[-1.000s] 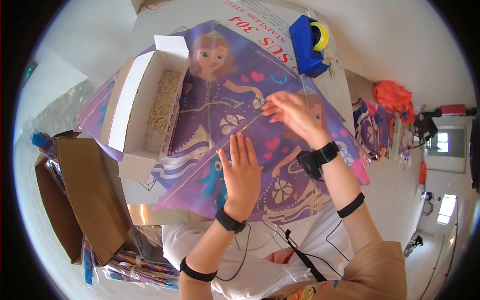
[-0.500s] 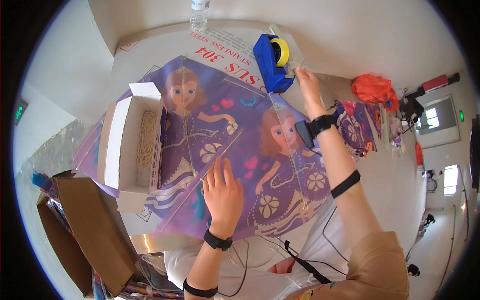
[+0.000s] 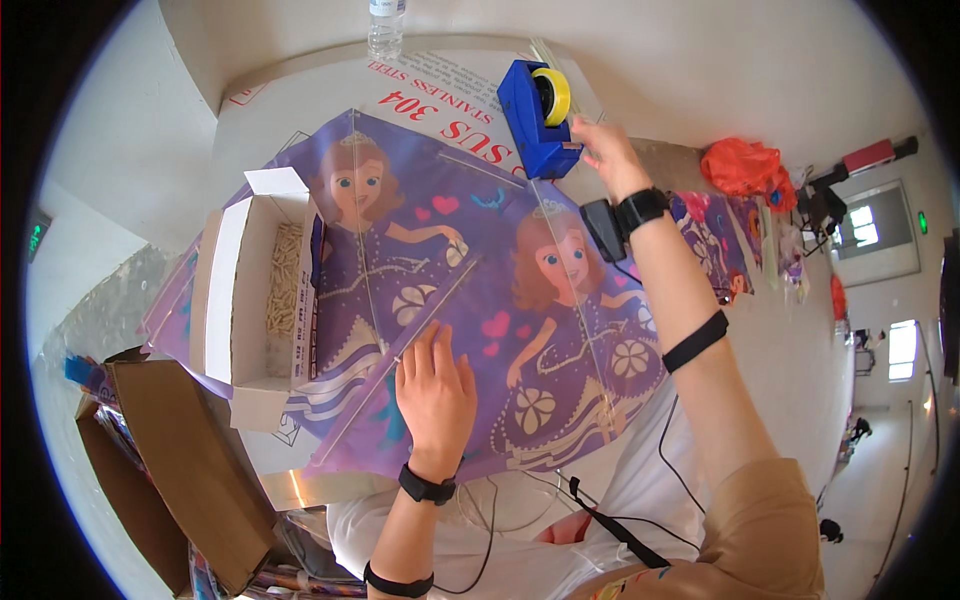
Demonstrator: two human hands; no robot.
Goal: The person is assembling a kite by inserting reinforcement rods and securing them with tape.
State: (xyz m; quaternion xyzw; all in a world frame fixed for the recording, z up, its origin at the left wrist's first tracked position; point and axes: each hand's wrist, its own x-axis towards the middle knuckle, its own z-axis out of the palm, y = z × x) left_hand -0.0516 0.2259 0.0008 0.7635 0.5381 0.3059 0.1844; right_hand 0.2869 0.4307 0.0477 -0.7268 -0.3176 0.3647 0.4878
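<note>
A purple kite sheet (image 3: 490,270) printed with princess figures is spread before me, with thin rods along its seams. My left hand (image 3: 436,390) rests flat on it, fingers stretched beside a slanting thin rod (image 3: 425,317). At the far right of the sheet stands a blue tape dispenser (image 3: 530,120) with a yellow tape roll (image 3: 556,97). Just right of the dispenser's front end is my right hand (image 3: 612,160), fingers bent together. Whatever lies between those fingertips is too small to make out. Thin pale sticks (image 3: 543,52) lie behind the dispenser.
An open white box (image 3: 228,290) of small pale pieces (image 3: 287,280) sits on the sheet's left. Beyond stands a clear bottle (image 3: 386,35). A brown carton (image 3: 185,450) is at lower left. Another printed sheet (image 3: 700,235) and a red plastic bag (image 3: 745,170) lie right.
My right hand has moved slightly left, toward the dispenser's front end, and its fingers have bent. My left hand stays flat on the sheet. The whole view has shifted a little.
</note>
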